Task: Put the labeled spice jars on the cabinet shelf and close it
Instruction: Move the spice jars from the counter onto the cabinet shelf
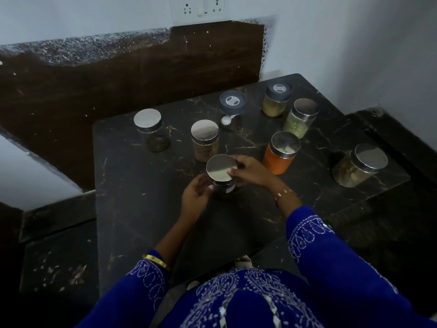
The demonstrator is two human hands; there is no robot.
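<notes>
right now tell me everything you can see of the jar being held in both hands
The held jar is a clear round container with a flat, shiny steel lid. Its contents look dark; a pale patch on its side may be a label, unreadable here. It stands about upright near the front middle of the black marble counter; whether it rests on it is unclear. The left hand cups its left side, and the right hand grips the lid's right edge.

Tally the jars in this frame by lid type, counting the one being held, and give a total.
Steel-lidded jars: 6, namely the held jar gripped by the left hand and right hand, plus five standing on the countertop.
Grey plastic-lidded jars: 2.
Total: 8 jars.
</notes>
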